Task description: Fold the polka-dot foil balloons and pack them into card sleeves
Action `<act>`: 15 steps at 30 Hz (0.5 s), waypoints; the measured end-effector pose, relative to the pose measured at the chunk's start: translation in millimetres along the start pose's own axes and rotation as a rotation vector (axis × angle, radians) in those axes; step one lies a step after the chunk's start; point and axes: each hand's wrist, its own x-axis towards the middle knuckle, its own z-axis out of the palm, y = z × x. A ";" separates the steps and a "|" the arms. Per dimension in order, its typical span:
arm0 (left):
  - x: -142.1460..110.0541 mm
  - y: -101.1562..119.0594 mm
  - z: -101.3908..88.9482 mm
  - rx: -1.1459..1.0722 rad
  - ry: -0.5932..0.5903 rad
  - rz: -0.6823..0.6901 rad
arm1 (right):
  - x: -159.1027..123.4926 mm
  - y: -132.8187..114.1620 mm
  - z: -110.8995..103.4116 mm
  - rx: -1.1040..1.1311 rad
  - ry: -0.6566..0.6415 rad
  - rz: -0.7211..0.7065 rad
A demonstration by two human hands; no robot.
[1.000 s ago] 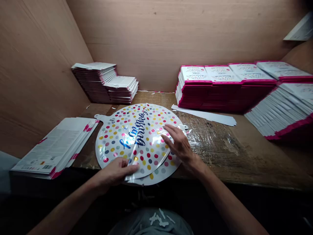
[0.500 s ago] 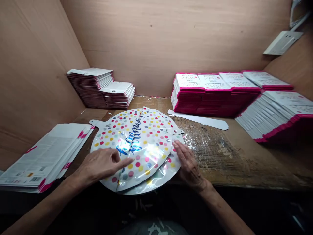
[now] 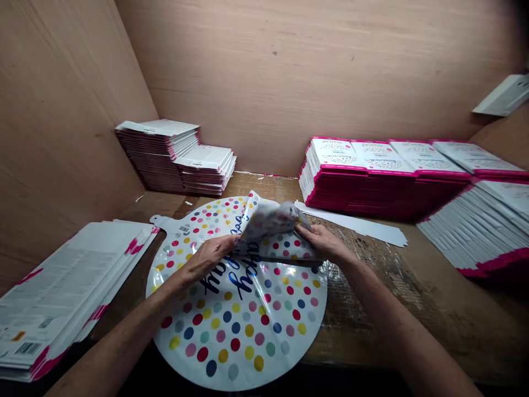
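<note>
Step in hand: the left grip (image 3: pixel 209 258) and right grip (image 3: pixel 323 243) are both holding a creased, polka-dotted foil flap (image 3: pixel 268 223) up over a round white foil balloon with coloured dots and dark blue script (image 3: pixel 235 336).
Left grip: fingers and thumb are pressing together, pinching the flap's left side.
Right grip: fingers and thumb are closing on the flap's right end, pinching it.
Balloon's place: it is lying flat at the near edge of a brown surface under clear plastic film (image 3: pixel 430 325), with its tab pointing left.
Left of the balloon: one pile of white packets with pink edges (image 3: pixel 70 286) is lying.
Behind the balloon, left: two stepped stacks of dark-edged white packets (image 3: pixel 165 151) are standing.
Behind the balloon, right: four stacks of pink-edged white packets (image 3: pixel 384 179) are sitting in a row, with a long white card strip (image 3: pixel 351 226) lying just in front.
Right of the balloon: one more pink-edged stack (image 3: pixel 475 226) is lying.
Count: two grips, one flap; whether the flap belongs to a second balloon is hidden.
</note>
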 end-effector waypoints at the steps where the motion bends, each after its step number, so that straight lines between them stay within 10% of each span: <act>1: 6.5 2.8 3.0 0.049 0.026 -0.056 | 7.0 -0.3 0.7 -0.004 0.069 0.044; 9: 36.8 9.6 27.2 0.284 0.265 -0.270 | -6.5 30.8 14.3 -0.370 0.453 -0.003; 12: 35.0 15.9 35.6 0.471 0.432 -0.082 | -6.3 35.6 18.2 -0.458 0.446 0.031; 15: 41.1 13.9 46.1 0.669 0.345 0.230 | -13.6 29.1 22.0 -0.495 0.472 0.021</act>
